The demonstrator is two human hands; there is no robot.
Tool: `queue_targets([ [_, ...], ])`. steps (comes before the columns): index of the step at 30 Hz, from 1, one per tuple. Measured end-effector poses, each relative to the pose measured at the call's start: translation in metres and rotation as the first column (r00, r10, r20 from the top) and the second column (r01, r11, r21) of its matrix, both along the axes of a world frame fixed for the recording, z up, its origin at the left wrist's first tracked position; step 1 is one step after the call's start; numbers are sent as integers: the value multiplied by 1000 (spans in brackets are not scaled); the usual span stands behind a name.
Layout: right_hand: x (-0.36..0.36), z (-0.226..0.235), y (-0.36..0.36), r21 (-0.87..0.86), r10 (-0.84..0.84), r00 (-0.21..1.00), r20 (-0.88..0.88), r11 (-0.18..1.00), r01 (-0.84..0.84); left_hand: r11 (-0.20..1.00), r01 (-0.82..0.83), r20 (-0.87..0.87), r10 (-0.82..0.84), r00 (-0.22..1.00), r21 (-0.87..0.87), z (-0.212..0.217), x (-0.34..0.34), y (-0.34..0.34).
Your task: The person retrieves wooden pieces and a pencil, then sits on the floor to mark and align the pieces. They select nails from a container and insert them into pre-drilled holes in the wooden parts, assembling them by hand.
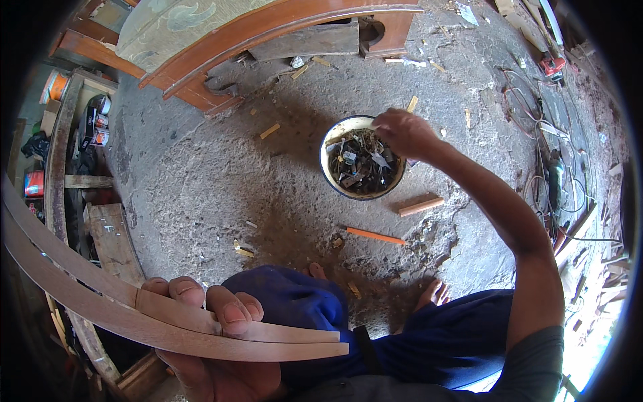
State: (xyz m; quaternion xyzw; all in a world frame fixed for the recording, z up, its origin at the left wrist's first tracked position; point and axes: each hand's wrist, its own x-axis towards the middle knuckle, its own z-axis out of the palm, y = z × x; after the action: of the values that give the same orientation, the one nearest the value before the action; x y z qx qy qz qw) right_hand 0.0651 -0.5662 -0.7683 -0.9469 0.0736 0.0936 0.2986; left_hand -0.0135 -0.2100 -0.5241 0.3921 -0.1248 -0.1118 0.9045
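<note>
My left hand (231, 311) grips a pair of long, curved, pale wooden strips (201, 340) lying side by side, with fingers over the top and the palm beneath. The strips run off to the left edge, a narrow gap between them on that side. My right hand (405, 134) is over the upper right rim of a round white basin (327, 175). Its fingers are bunched together at the rim; anything between the fingertips is too small to make out. Mixed small metal parts and scraps (362, 161) fill the basin.
An orange pencil (375, 236) and a short wooden piece (420, 206) lie on the rough floor near the basin. A carved wooden furniture frame (281, 32) stands ahead. Cables (529, 107) and a red power tool (552, 68) are at right, a wooden rack (59, 161) at left.
</note>
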Motion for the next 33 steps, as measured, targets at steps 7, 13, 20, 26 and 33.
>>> queue_targets([
  [7, 0, 5, 44, -289, 358, 930, -85, 884, -367, 988, 104, -103, -116, 988, -115, 0, 11, 6],
  [13, 10, 21, 29, -227, 290, 893, -345, 897, -379, 990, 121, -108, -128, 986, -67, 0, 15, 14],
  [20, 25, -6, 31, -248, 247, 968, -47, 936, -251, 995, 100, -93, -99, 991, 7, -1, 19, 14],
  [26, 29, -16, 36, -330, 352, 930, -105, 870, -366, 989, 132, -146, -140, 979, -65, -3, 22, 13],
  [33, 31, -18, 38, -479, 454, 885, -104, 757, -444, 988, 142, -118, -148, 982, -63, -4, 21, 9],
])
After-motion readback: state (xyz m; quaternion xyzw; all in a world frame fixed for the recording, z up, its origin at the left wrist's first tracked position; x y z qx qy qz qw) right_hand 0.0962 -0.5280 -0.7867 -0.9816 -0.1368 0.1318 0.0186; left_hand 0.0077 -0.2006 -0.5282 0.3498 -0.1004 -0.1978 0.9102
